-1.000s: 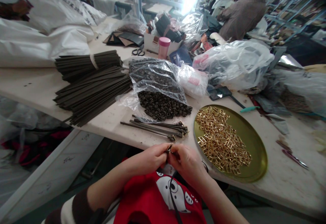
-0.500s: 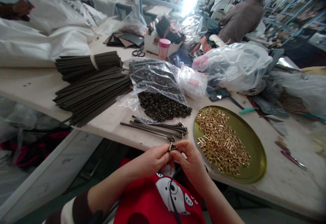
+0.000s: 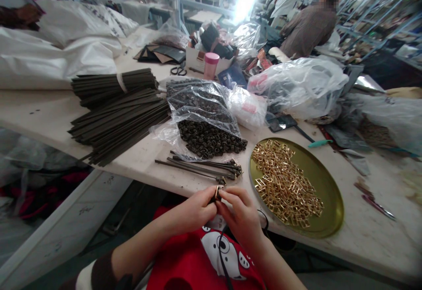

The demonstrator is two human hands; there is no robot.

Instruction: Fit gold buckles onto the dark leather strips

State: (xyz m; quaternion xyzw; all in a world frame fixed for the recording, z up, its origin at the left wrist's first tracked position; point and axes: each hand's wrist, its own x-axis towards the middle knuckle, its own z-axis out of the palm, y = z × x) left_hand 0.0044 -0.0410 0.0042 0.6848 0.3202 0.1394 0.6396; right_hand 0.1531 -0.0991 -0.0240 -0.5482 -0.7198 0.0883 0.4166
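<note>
Close together at the table's front edge, my left hand and my right hand are both closed on one small piece. It is a gold buckle with dark strap material at it, partly covered by my fingers. A dark narrow strip runs down over the red apron; whether it joins the buckle I cannot tell. Just beyond my hands lie several thin dark straps with buckles at their right ends. Behind them, dark strap loops spill from a clear plastic bag.
A round gold tray with many gold buckles stands at the right. Bundled dark strips lie left. Farther back are a pink-lidded jar, scissors and plastic bags. A person is at the back right.
The buckle has turned and shifted slightly left between my fingers. My right fingers have changed their grip and lie straighter against it. The things on the table stay put.
</note>
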